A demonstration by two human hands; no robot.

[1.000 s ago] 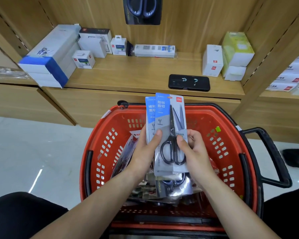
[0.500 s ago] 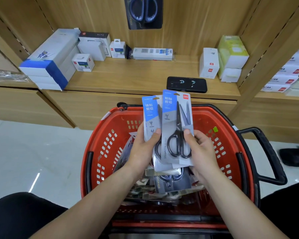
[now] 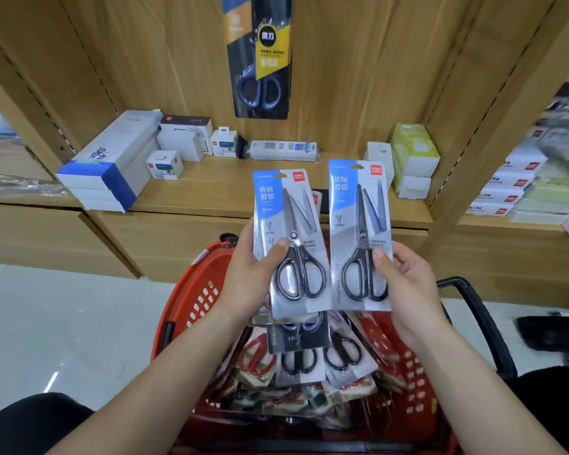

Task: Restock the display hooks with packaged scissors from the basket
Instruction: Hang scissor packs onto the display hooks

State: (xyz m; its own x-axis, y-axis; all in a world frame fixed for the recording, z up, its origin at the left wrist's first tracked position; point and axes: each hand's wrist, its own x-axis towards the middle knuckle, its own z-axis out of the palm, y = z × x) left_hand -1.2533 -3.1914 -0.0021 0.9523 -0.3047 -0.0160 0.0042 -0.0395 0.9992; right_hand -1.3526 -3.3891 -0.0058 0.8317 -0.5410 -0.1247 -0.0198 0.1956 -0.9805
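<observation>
Above the red basket (image 3: 191,307), the left hand (image 3: 253,277) pinches one scissors pack (image 3: 286,238) and the right hand (image 3: 408,284) pinches a second pack (image 3: 358,231) just beside it, both upright. Light, stiff, slick cards, I'd judge, best held low at the edges, hang hole free. Each shows a red deli logo and blue Chinese lettering; STANDARD runs up the second pack's side.

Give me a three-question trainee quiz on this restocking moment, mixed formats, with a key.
1. True or false: the right hand holds a blue-topped scissors pack with its thumb on the front.
2. Where does the dark scissors pack hang? A) on the wooden back panel B) on the floor C) on a drawer handle.
3. Fill in: the basket is coloured ___.
Key: 1 true; 2 A; 3 red.
</observation>
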